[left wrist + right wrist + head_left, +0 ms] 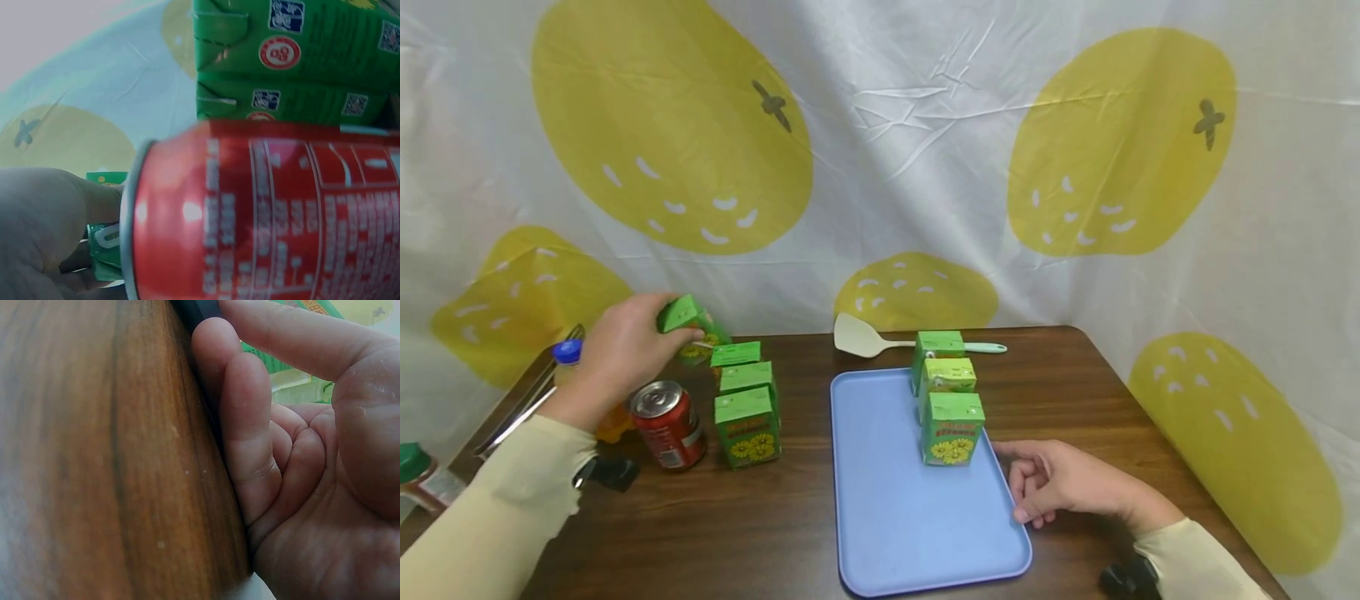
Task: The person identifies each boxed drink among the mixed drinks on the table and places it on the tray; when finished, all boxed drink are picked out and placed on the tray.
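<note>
At the back left, my left hand grips a green drink carton from above, tilted, with yellow flowers on its front. The left wrist view shows part of that carton by the fingers, much of it hidden behind a red soda can. Just right of this hand, several matching cartons stand in a row. My right hand holds the right edge of a blue tray, thumb and forefinger at the rim, other fingers curled. Along the tray's right side is another row of cartons.
The red soda can stands below the left hand. Left of it are a blue-capped bottle and a green-lidded jar. A pale spatula lies behind the tray. A fruit-print curtain hangs behind the wooden table.
</note>
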A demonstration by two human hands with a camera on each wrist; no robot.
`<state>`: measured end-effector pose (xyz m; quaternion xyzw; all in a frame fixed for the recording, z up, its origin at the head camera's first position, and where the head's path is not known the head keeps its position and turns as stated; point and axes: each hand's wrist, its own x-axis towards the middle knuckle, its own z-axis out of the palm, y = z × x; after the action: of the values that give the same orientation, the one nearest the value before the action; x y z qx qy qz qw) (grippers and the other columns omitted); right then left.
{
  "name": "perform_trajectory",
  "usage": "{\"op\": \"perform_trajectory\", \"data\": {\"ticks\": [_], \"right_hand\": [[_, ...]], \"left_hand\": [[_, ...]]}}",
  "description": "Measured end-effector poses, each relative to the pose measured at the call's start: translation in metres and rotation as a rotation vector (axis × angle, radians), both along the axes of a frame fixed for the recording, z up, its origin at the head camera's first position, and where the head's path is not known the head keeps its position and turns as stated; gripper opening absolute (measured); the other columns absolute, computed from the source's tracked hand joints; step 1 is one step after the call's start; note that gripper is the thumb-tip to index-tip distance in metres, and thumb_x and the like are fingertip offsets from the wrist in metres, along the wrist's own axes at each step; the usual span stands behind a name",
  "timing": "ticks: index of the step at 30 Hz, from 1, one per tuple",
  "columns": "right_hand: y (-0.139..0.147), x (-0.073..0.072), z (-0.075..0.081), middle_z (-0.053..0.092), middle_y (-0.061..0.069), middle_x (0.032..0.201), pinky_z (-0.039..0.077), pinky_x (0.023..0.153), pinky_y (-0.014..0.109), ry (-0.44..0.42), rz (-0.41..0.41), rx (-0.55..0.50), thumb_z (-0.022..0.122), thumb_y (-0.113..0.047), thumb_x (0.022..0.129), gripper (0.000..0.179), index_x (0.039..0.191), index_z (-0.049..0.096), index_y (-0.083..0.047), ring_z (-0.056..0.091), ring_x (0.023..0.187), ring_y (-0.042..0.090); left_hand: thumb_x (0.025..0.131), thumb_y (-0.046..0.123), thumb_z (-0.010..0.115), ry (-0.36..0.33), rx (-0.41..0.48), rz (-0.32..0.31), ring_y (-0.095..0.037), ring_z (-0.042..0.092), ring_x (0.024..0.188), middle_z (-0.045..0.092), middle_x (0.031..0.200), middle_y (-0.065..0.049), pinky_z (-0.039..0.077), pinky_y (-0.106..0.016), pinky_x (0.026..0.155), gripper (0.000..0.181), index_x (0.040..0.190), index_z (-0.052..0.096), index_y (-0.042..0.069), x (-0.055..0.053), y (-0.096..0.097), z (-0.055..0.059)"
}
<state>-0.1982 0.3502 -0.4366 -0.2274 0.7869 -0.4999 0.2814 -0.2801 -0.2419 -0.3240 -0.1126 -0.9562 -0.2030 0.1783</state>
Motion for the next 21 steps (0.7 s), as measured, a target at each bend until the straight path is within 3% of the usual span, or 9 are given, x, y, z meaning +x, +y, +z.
{"op": "perform_trajectory", "data": {"ticks": [6,17,21], "right_hand": [[0.001,0.000,-0.001,0.072,0.015,0.091,0.060,0.061,0.030,0.000,0.000,-0.007,0.087,-0.005,0.094,0.097,0.166,0.026,0.018,0.069,0.068,0.016],[0.001,0.001,0.000,0.072,0.015,0.091,0.060,0.061,0.030,0.002,0.001,-0.004,0.087,-0.005,0.094,0.097,0.166,0.026,0.019,0.069,0.068,0.016],[0.000,0.001,0.001,0.072,0.015,0.091,0.060,0.060,0.029,0.005,0.002,-0.004,0.087,-0.006,0.094,0.097,0.165,0.026,0.019,0.069,0.068,0.016]], "left_hand": [[0.103,0.039,0.083,0.044,0.025,0.026,-0.052,0.067,0.110,0.071,0.128,-0.029,0.051,-0.067,0.084,0.057,0.144,0.066,0.004,0.005,0.009,0.005],[0.099,0.028,0.088,0.197,0.097,-0.009,-0.042,0.063,0.097,0.074,0.120,-0.024,0.046,-0.054,0.077,0.051,0.140,0.071,0.004,0.015,0.023,0.015],[0.098,0.027,0.089,0.223,0.115,-0.010,-0.043,0.064,0.099,0.073,0.125,-0.026,0.047,-0.056,0.078,0.053,0.142,0.070,0.003,0.017,0.026,0.018]]}}
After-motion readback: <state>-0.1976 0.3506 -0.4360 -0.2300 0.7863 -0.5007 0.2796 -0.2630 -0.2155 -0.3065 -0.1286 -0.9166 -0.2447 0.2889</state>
